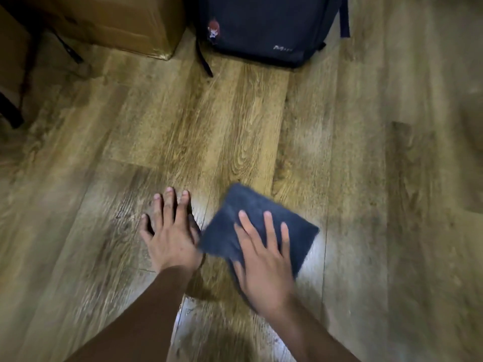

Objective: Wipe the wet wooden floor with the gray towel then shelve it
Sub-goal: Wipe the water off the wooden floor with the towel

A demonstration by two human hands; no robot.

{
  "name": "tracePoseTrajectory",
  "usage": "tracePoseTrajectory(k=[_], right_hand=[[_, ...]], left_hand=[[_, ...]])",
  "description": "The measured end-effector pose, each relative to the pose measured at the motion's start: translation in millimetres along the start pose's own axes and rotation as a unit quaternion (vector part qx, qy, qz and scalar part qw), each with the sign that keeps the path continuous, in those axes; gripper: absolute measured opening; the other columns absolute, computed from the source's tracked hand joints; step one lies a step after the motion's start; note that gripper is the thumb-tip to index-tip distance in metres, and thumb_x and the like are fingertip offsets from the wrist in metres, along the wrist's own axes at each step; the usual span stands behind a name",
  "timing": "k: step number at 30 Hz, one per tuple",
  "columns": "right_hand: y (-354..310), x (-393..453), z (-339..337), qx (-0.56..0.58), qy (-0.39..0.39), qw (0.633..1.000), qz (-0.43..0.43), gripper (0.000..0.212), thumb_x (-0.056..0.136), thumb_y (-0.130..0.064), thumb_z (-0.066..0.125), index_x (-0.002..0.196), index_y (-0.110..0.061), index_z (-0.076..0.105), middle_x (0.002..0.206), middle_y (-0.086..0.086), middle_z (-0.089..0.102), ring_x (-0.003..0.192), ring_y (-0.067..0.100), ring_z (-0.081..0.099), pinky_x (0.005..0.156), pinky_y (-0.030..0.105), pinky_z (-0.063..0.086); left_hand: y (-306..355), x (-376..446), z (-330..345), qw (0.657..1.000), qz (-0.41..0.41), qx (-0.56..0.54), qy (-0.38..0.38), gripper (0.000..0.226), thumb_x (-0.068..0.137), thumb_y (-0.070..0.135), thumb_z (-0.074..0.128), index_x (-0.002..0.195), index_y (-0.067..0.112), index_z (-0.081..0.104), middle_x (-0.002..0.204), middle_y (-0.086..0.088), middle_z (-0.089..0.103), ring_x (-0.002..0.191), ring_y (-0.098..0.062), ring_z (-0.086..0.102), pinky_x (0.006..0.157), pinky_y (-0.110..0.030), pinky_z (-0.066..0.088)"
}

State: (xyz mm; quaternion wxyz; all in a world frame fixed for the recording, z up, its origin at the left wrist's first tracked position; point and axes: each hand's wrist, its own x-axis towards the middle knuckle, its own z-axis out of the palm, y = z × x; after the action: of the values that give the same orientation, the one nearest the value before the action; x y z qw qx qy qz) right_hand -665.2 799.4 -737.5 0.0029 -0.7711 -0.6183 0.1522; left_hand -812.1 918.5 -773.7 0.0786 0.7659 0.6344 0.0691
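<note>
Head view: right hand fingers spread, pressing gray towel on floor; left hand flat.

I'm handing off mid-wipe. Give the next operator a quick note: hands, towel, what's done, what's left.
Left hand: flat on the floor, fingers straight, holding nothing.
Right hand: fingers straight, pressing the towel flat on the floor; no grip round it.
Towel: folded, just right of the left hand.
Done: wiping under way; wet sheen shows near the hands.
Left: finish wiping, then shelve the towel. No shelf in view.

place: home room | signs: wood-plank floor; dark backpack and cardboard box standing on it
</note>
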Motion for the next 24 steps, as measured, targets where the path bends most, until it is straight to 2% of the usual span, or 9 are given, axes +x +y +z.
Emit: tracePoseTrajectory(k=[3,5,8,10,12,15,19,22,24], right_hand=[[42,-59,2,-0.033,-0.038,0.999,-0.014,0.063,0.091,-0.052,0.039,0.148,-0.025,0.043,0.164,-0.008,0.025,0.152,0.034,0.015,0.115,0.058,0.019],[73,-64,-10,-0.031,-0.036,0.999,0.018,0.061,0.093,-0.049,0.039,0.149,-0.025,0.043,0.164,-0.01,0.021,0.153,0.03,0.011,0.118,0.056,0.016],[101,-23,-28,0.023,-0.01,0.992,0.127,0.057,0.1,-0.045,0.04,0.152,-0.024,0.034,0.166,-0.012,0.008,0.154,0.029,-0.001,0.122,0.056,0.005],[96,20,-35,0.038,0.028,0.981,0.189,0.058,0.101,-0.05,0.037,0.153,-0.025,0.029,0.167,-0.011,0.007,0.153,0.033,-0.001,0.121,0.059,0.003],[75,63,-36,0.05,0.047,0.975,0.214,0.061,0.102,-0.053,0.033,0.156,-0.027,0.024,0.167,-0.011,0.004,0.153,0.037,-0.002,0.119,0.063,0.002],[20,93,-29,0.042,0.055,0.982,0.174,0.063,0.101,-0.051,0.039,0.157,-0.028,0.022,0.167,-0.01,0.005,0.152,0.04,0.0,0.117,0.067,0.002],[-43,38,1,-0.006,0.069,0.996,0.058,0.065,0.093,-0.046,0.053,0.152,-0.025,0.036,0.164,-0.008,0.024,0.151,0.039,0.016,0.117,0.065,0.011],[-39,-33,24,0.04,0.065,0.994,0.073,0.062,0.091,-0.042,0.058,0.148,-0.023,0.043,0.161,-0.009,0.031,0.15,0.036,0.022,0.118,0.062,0.014],[-17,-70,32,0.014,0.058,0.997,0.049,0.062,0.089,-0.04,0.063,0.146,-0.024,0.045,0.161,-0.009,0.031,0.15,0.033,0.022,0.118,0.06,0.018]], left_hand=[[2,1,-1,1.0,-0.006,0.002,-0.007,0.062,0.092,0.035,0.028,0.152,0.03,0.04,0.167,0.0,0.027,0.155,-0.023,0.017,0.119,-0.054,0.012],[1,1,-1,1.0,-0.004,0.003,-0.013,0.062,0.092,0.036,0.028,0.153,0.032,0.039,0.167,0.001,0.025,0.156,-0.022,0.015,0.12,-0.054,0.011],[1,1,-1,1.0,-0.01,-0.002,-0.021,0.061,0.094,0.037,0.026,0.155,0.034,0.036,0.168,0.002,0.021,0.156,-0.02,0.011,0.121,-0.052,0.008],[1,1,-1,1.0,-0.012,-0.004,-0.025,0.061,0.095,0.037,0.025,0.156,0.035,0.033,0.169,0.004,0.018,0.157,-0.019,0.008,0.121,-0.051,0.005],[2,0,-2,1.0,-0.011,-0.013,-0.022,0.06,0.096,0.036,0.026,0.155,0.035,0.035,0.169,0.004,0.019,0.156,-0.019,0.009,0.121,-0.051,0.006],[4,-2,-3,0.999,-0.012,-0.031,-0.006,0.058,0.095,0.033,0.029,0.152,0.033,0.041,0.167,0.003,0.025,0.156,-0.02,0.013,0.12,-0.052,0.009],[-4,1,-4,0.997,-0.005,-0.074,-0.007,0.064,0.087,0.035,0.037,0.15,0.031,0.045,0.165,0.001,0.03,0.155,-0.02,0.016,0.12,-0.051,0.01],[-7,4,-9,0.993,-0.007,-0.114,-0.027,0.055,0.094,0.023,0.044,0.148,0.032,0.048,0.166,0.004,0.027,0.156,-0.016,0.013,0.121,-0.046,0.007],[-13,4,-19,0.986,0.005,-0.156,-0.067,0.056,0.094,0.013,0.053,0.148,0.03,0.05,0.167,0.006,0.025,0.156,-0.013,0.011,0.123,-0.045,0.003]])
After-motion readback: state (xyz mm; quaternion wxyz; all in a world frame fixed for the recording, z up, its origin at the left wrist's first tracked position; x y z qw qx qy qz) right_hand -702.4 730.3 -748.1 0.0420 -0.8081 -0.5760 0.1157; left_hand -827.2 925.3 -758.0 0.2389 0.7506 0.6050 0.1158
